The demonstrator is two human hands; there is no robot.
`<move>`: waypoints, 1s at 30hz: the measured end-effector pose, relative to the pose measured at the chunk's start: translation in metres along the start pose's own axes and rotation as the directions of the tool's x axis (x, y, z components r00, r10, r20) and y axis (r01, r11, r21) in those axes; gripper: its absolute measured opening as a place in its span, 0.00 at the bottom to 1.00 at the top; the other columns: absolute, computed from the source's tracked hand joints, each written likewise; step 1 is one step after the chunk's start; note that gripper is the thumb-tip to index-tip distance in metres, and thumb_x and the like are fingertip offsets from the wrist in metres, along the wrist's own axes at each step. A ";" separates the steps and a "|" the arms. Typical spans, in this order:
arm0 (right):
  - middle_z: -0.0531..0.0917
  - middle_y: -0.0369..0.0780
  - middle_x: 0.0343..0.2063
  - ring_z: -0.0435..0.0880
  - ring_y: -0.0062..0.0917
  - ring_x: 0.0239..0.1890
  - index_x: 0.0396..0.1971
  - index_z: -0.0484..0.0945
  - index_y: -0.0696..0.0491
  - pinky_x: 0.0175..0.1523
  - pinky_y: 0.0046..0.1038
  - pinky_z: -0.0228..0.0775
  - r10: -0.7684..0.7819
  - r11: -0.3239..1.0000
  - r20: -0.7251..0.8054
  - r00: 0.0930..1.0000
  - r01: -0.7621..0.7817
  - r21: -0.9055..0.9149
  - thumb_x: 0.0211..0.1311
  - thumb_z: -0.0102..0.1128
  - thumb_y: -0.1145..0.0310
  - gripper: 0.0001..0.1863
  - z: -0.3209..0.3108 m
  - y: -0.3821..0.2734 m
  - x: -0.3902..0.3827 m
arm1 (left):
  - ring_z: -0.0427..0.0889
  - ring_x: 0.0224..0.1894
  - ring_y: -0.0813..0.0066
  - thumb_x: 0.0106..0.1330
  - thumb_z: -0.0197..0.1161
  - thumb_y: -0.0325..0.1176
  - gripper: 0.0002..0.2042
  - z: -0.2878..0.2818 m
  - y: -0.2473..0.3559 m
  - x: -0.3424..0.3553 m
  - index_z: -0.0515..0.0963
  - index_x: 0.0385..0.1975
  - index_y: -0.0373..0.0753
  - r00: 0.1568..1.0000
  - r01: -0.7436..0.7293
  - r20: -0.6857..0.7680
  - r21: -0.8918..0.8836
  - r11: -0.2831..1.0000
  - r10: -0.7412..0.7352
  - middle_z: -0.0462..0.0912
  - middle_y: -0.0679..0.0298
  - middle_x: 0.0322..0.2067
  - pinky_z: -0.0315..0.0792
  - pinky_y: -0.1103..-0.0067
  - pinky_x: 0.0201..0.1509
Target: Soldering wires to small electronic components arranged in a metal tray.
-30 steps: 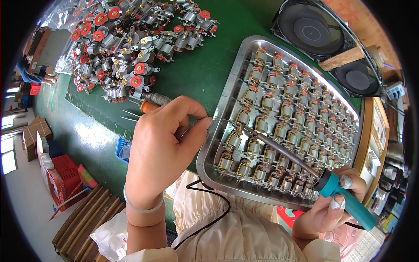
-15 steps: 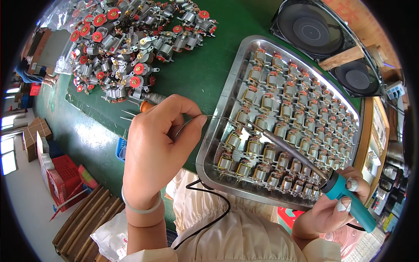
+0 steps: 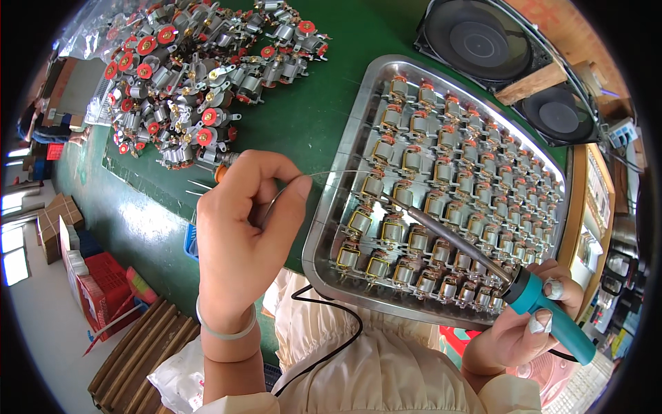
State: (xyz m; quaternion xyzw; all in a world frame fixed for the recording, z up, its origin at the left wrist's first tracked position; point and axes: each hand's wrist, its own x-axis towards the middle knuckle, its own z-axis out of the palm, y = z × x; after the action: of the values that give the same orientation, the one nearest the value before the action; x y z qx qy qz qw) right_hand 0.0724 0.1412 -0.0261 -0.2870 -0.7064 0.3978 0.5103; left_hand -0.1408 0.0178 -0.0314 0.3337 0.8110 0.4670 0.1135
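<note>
Between the thumb and forefinger of my left hand point(image 3: 252, 234) runs a thin solder wire point(image 3: 338, 172), reaching right over the tray's left rim. My right hand point(image 3: 517, 338) grips a soldering iron point(image 3: 552, 314) by its teal handle. The iron's shaft slants up and left across the metal tray point(image 3: 318, 234), and its tip lies close to one of the small motors point(image 3: 373, 185) near the tray's left side. Rows of these motors fill the tray. Whether the tip touches a motor is too small to tell.
Heaped at the far left of the green table point(image 3: 317, 103) are many motors with red discs point(image 3: 172, 83). An orange-handled tool point(image 3: 221, 172) lies behind my left hand. Black round speakers point(image 3: 476, 45) stand beyond the tray. A black cable point(image 3: 355, 324) hangs across my lap.
In the picture, the tray, the motor heap and both hands sit slightly further left. The wire now bows upward, and its end appears higher relative to the iron's tip. Both grips are unchanged.
</note>
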 end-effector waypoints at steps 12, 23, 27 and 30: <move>0.63 0.39 0.20 0.59 0.22 0.22 0.29 0.64 0.59 0.26 0.21 0.53 -0.119 0.975 0.078 0.990 0.102 0.198 0.47 0.50 0.62 0.15 -0.027 -0.002 -0.003 | 0.52 0.15 0.92 0.51 0.59 0.22 0.03 -0.009 0.010 -0.051 0.71 0.23 0.33 0.935 -0.140 -0.333 -0.040 0.989 0.119 0.58 0.76 0.12 0.46 0.92 0.17; 0.67 0.42 0.25 0.63 0.23 0.25 0.30 0.66 0.63 0.28 0.22 0.60 -0.085 0.963 -0.190 0.978 0.130 0.236 0.49 0.47 0.69 0.12 -0.127 -0.007 -0.041 | 0.59 0.12 0.75 0.41 0.64 0.22 0.08 -0.007 -0.024 -0.135 0.75 0.23 0.36 0.745 -0.438 -0.078 0.693 0.573 0.663 0.64 0.67 0.11 0.54 0.81 0.16; 0.66 0.40 0.22 0.61 0.20 0.23 0.30 0.66 0.61 0.29 0.19 0.56 -0.090 0.982 -0.357 0.930 0.142 0.122 0.47 0.48 0.68 0.12 -0.144 -0.004 -0.047 | 0.59 0.11 0.77 0.43 0.61 0.21 0.07 -0.007 -0.026 -0.145 0.72 0.22 0.36 0.789 -0.413 -0.124 0.617 0.670 0.601 0.64 0.68 0.11 0.53 0.82 0.15; 0.68 0.42 0.27 0.65 0.20 0.27 0.31 0.66 0.63 0.30 0.18 0.59 -0.084 0.977 -0.411 0.908 0.156 0.144 0.47 0.47 0.71 0.12 -0.155 0.001 -0.051 | 0.58 0.11 0.81 0.47 0.54 0.21 0.03 -0.008 -0.017 -0.157 0.67 0.20 0.35 0.905 -0.247 -0.238 0.378 0.892 0.351 0.62 0.67 0.11 0.51 0.84 0.14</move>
State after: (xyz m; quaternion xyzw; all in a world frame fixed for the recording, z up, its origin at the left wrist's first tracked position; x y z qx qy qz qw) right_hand 0.2356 0.1418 -0.0268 -0.2729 -0.5652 0.3582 0.6912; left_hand -0.0339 -0.0952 -0.0612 0.3954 0.8249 0.3773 -0.1443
